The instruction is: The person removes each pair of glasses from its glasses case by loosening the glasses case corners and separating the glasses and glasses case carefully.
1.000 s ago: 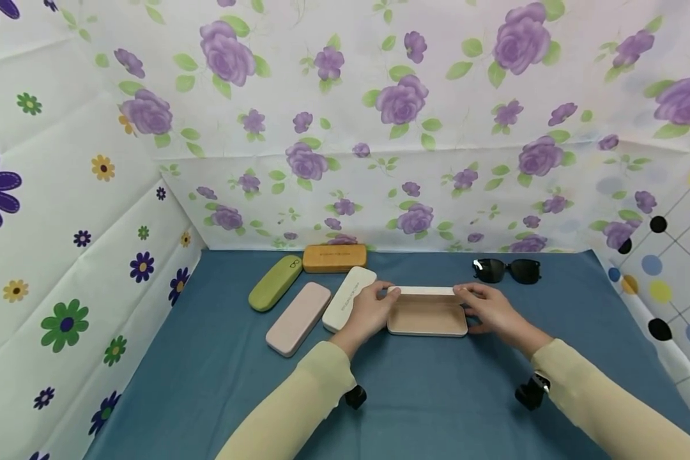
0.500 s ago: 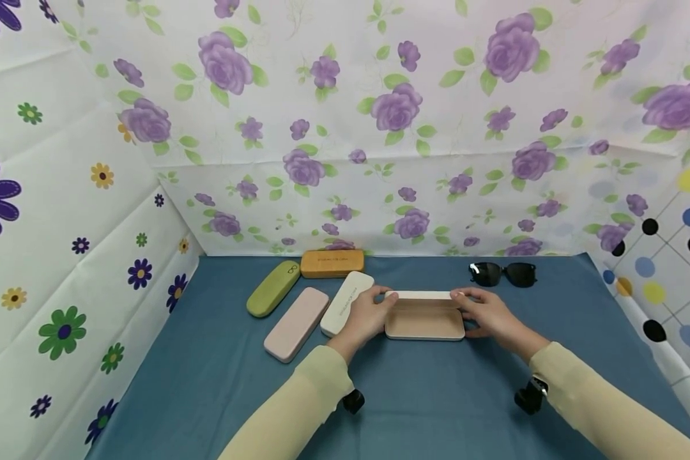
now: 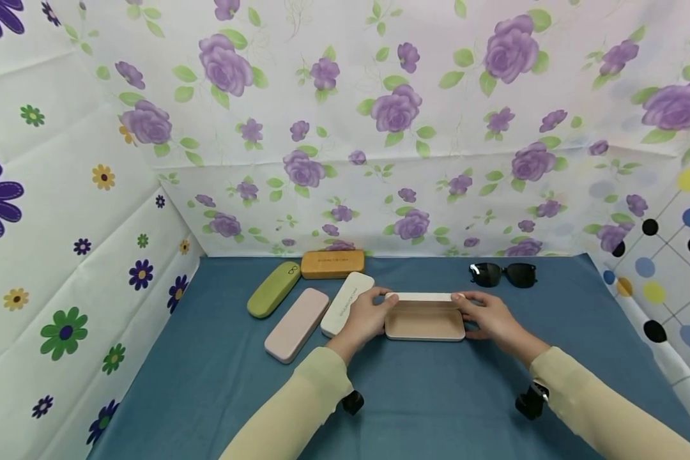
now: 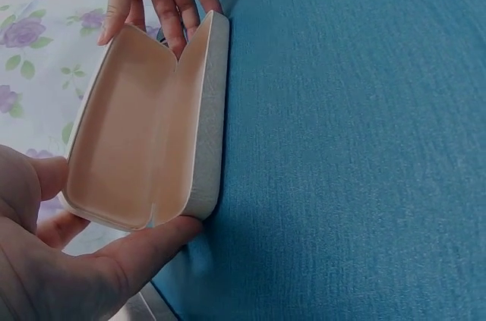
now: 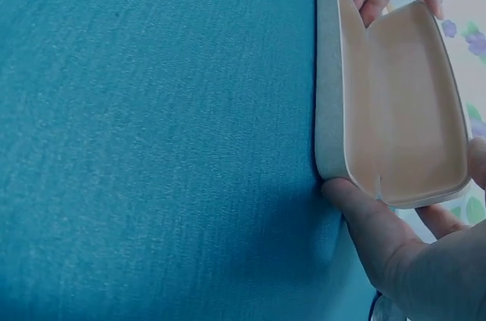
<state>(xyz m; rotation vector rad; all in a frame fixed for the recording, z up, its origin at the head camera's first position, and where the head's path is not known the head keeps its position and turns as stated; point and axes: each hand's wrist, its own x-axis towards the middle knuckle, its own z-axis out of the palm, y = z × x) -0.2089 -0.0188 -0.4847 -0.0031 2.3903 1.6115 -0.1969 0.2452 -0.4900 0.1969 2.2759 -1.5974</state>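
Note:
An opened glasses case (image 3: 425,326) with a pale textured shell and a beige lining sits on the blue cloth, its hinged lid raised at the back. Nothing lies inside its lining (image 4: 125,131). My left hand (image 3: 369,314) grips the left end, thumb at the lid's rim and a finger low against the base's corner. At the opposite end my right hand (image 3: 489,317) holds the lid's corner between thumb and fingers, with other fingers beside the base. In the right wrist view, the case (image 5: 414,108) stands spread wide between both hands.
Left of the case lie a white glasses case (image 3: 345,303), a pink one (image 3: 296,325), a green one (image 3: 273,289) and an orange one (image 3: 333,264). Black sunglasses (image 3: 503,275) lie at the back right. A flowered cloth wall (image 3: 345,128) closes off the back.
The head view has tilted a little, so everything sits slightly lower in it. Both hands keep their hold on the opened glasses case, which stays in place.

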